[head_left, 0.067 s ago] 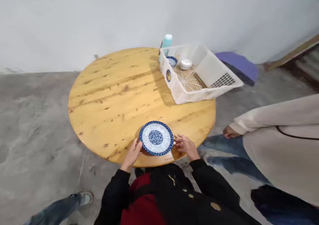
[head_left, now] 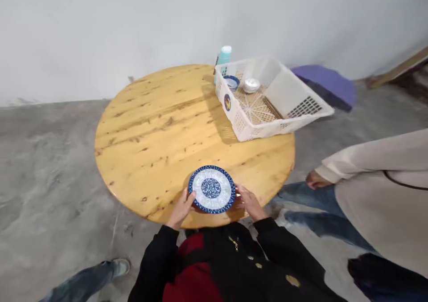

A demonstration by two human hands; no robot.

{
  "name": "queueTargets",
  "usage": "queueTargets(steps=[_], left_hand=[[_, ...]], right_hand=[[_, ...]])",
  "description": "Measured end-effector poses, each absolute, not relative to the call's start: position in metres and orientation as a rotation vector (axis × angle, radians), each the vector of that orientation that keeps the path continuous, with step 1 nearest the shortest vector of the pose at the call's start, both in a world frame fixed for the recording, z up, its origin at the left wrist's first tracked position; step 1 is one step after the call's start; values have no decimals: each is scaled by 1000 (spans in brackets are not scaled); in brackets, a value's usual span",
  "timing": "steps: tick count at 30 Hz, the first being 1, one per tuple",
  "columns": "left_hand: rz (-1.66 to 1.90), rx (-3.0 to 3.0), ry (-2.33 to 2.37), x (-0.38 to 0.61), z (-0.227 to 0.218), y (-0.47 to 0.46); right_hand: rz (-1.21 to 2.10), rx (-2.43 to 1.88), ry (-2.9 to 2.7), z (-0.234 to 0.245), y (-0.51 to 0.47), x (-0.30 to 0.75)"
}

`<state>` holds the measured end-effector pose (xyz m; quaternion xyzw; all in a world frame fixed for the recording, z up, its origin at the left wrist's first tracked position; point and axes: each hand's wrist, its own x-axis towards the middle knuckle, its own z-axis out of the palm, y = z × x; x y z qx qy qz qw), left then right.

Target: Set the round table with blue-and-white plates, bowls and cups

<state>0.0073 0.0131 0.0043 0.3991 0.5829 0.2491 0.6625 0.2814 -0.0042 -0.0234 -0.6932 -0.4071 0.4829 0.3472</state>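
One jeans leg [head_left: 83,279] w/ a grey shoe [head_left: 121,267] shows bottom L, on grey concrete floor [head_left: 50,173]. Next along, a round wooden table [head_left: 150,128], varnished, knots & dark streaks in the grain, takes up the mid. At its near edge comes the L hand [head_left: 181,208], black cuff, thumb over the L rim of the plate w/ the other fingers at or below it, so it's grasping there. Then the plate [head_left: 211,189] itself: blue rim, pale ring, speckled blue centre, face up, over the table's near edge, btwn both hands (can't tell if it's resting on the wood or held just off it). Farther back, a lt-blue bottle [head_left: 224,56], white cap, just beside the basket's far L corner. R hand [head_left: 250,203] is at the plate's R rim, fingers bent loosely; can't tell if they grip or only touch. White plastic basket [head_left: 247,130] sits at the table's far R, w/ blue-rimmed bowls [head_left: 231,83] & small white bowls [head_left: 251,85] next to each other inside. Past it, a purple-topped thing [head_left: 326,83], type unclear. Far R, a co-worker's hand [head_left: 314,179] below a beige sleeve [head_left: 368,155], well apart from the plate; can't make out its fingers.
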Motion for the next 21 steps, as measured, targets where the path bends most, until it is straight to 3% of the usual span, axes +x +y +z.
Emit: queueTargets(steps=[4,13,21], left_hand=[[574,1093,1352,14,2,31],[490,1309,1446,-3,3,57],[488,1519,1351,-61,17,192]], right_hand=[[1119,-1820,-1255,-28,6,262],[1174,-1767,-1165,-27,23,251],[993,-1753,-1024,-23,129,186]])
